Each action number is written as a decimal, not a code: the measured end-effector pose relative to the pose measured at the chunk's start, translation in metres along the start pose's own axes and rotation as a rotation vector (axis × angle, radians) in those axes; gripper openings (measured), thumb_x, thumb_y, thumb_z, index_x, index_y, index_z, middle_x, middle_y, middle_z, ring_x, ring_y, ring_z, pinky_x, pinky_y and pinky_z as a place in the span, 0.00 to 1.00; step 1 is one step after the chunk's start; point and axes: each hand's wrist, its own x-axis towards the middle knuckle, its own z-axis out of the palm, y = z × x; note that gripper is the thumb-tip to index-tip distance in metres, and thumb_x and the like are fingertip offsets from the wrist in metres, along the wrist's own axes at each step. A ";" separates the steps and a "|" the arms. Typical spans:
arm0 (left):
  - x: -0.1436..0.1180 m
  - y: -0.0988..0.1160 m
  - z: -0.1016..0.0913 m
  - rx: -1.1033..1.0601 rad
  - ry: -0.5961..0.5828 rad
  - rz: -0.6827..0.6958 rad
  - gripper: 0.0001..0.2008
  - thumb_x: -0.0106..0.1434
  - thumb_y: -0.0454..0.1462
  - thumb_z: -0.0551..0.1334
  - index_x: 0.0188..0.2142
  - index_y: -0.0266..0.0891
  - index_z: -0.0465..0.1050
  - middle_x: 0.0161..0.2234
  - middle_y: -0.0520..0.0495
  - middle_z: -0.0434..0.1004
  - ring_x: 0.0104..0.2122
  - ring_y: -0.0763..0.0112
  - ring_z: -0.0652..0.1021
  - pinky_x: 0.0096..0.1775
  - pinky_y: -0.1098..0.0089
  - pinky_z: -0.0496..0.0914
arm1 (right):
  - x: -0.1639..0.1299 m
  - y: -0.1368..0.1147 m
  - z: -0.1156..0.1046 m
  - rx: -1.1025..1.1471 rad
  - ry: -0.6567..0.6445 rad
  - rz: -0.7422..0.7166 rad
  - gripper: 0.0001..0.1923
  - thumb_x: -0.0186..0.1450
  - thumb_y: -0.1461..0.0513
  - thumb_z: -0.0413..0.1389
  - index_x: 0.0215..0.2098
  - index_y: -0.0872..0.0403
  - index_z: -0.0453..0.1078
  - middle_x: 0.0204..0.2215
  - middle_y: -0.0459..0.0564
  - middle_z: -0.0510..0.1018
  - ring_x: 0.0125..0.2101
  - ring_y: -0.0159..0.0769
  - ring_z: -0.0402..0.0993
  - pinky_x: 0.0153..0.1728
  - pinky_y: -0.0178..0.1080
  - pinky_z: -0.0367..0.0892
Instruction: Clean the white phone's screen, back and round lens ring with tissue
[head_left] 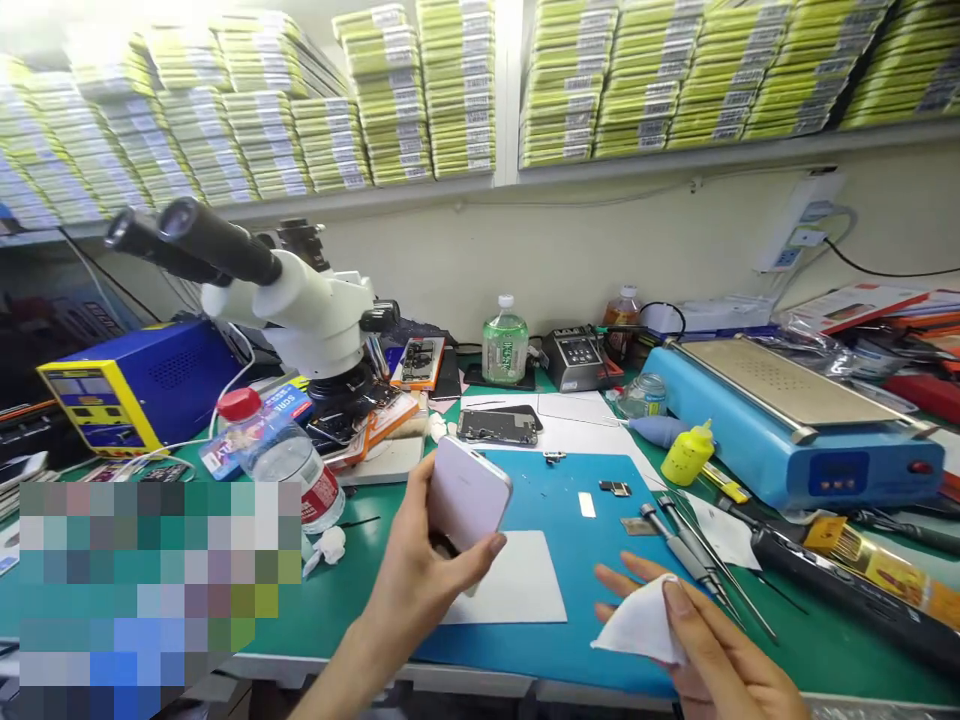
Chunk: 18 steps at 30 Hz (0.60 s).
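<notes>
Gripping a phone (466, 492), the left hand (420, 580) hides its lower edge.

My bench (352, 600) has a green top. Behind it a cream wall (525, 250) with a power strip (806, 225). Two shelves (465, 185) above, packed with stacked yellow-green boxes (457, 90). Bright glare at the upper left over the stacks.

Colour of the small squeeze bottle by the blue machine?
Yellow squeeze bottle, seen in the head view.
</notes>
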 end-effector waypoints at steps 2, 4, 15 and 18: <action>0.003 0.005 0.013 -0.216 0.043 -0.071 0.37 0.62 0.47 0.74 0.63 0.46 0.58 0.55 0.44 0.77 0.50 0.59 0.80 0.48 0.64 0.76 | 0.007 -0.008 0.008 -0.047 -0.047 0.013 0.26 0.59 0.42 0.70 0.44 0.52 0.87 0.44 0.59 0.89 0.41 0.58 0.89 0.38 0.42 0.85; 0.003 0.010 0.024 -0.303 0.072 -0.086 0.28 0.67 0.47 0.71 0.58 0.46 0.59 0.52 0.46 0.78 0.48 0.63 0.80 0.49 0.65 0.76 | 0.015 -0.014 0.013 -0.096 -0.062 0.018 0.28 0.59 0.42 0.70 0.47 0.53 0.86 0.45 0.59 0.89 0.45 0.57 0.88 0.41 0.41 0.85; -0.013 0.003 0.035 -0.382 0.067 -0.146 0.19 0.74 0.54 0.62 0.55 0.46 0.65 0.49 0.47 0.80 0.47 0.65 0.81 0.49 0.67 0.74 | 0.029 -0.055 0.049 -0.243 0.199 -0.325 0.25 0.56 0.40 0.72 0.39 0.49 0.80 0.34 0.53 0.90 0.35 0.50 0.88 0.31 0.38 0.83; -0.014 0.003 0.032 -0.396 0.078 -0.165 0.19 0.73 0.54 0.63 0.54 0.46 0.67 0.48 0.47 0.82 0.46 0.64 0.81 0.46 0.67 0.75 | 0.024 -0.068 0.071 -0.453 0.259 -0.532 0.21 0.60 0.41 0.70 0.38 0.46 0.82 0.39 0.48 0.90 0.40 0.48 0.88 0.43 0.44 0.83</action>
